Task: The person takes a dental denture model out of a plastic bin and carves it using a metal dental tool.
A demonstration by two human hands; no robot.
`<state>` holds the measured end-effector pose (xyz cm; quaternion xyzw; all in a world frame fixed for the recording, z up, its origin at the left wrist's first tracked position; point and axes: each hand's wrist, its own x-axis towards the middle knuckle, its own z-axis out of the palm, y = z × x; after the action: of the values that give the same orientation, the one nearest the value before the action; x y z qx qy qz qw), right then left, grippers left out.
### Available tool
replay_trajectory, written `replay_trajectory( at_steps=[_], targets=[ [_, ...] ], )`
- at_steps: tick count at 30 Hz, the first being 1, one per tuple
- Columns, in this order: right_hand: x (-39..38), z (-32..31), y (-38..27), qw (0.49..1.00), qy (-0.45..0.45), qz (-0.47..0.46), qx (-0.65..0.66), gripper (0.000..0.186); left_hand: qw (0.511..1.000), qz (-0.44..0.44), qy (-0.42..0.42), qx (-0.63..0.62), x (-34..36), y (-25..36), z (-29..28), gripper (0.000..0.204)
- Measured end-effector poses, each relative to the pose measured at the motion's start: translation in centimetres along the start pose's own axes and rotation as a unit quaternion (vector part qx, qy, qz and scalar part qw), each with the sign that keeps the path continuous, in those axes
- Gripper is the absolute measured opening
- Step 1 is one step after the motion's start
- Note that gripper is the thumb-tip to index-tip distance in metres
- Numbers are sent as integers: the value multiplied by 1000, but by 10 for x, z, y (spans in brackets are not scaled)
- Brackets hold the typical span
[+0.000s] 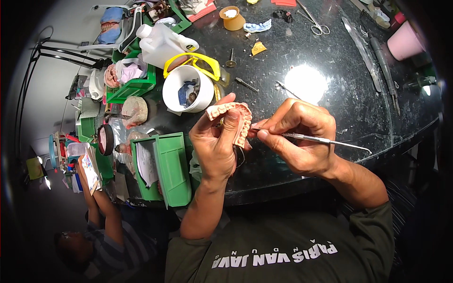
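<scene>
My left hand (214, 141) is closed around a peach-coloured dental cast (244, 115), a horseshoe arch of teeth, with the thumb pressed on its inner side. In my right hand (304, 134) a slim metal dental carving tool (325, 140) is pinched like a pen. Its hooked far end points to the right, and its working tip lies close to the right side of the cast. Whether the tip touches the cast I cannot tell. Both hands are raised over the near part of the black worktop.
Left of the hands stand a white tub (174, 96), yellow safety glasses (207, 63), a white jug (163, 49) and a green bin (173, 170). Scissors (320, 28), a handpiece (384, 68) and a pink cup (406, 42) lie farther right. Another person (108, 226) sits at lower left, holding papers.
</scene>
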<state>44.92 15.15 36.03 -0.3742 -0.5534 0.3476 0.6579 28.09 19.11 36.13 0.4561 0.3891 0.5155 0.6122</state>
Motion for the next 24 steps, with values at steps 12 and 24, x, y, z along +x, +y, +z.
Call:
replay_trajectory(
  at_steps=[12,24],
  targets=[
    [5,-5,-1,997,-19,-54,-45,17,969,-202,-30,-139,4,1,-2,30],
    [5,-7,2,993,-9,-82,-85,20,960,-231,-53,-149,4,11,-5,45]
  ],
)
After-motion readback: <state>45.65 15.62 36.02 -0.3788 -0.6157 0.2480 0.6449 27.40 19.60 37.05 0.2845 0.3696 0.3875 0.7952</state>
